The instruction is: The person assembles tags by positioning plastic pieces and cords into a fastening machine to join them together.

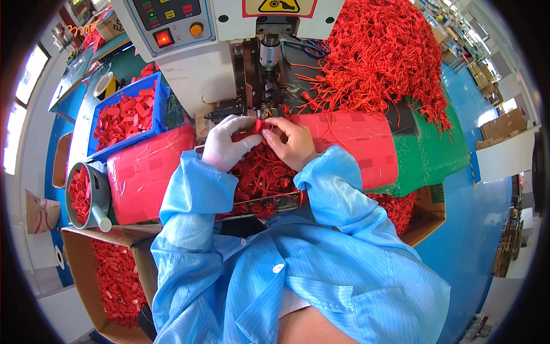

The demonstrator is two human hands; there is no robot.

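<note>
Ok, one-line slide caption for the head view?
Gloved left hand and bare right hand pinch a small red piece below the press machine.

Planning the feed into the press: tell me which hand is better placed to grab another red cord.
Probably the right: the bare right hand sits nearer the big heap of red cords, while the white-gloved left hand pinches the small red tag under the grey press machine.

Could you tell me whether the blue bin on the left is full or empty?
Nearly full: the blue bin holds red plastic pieces almost to its rim.
</note>
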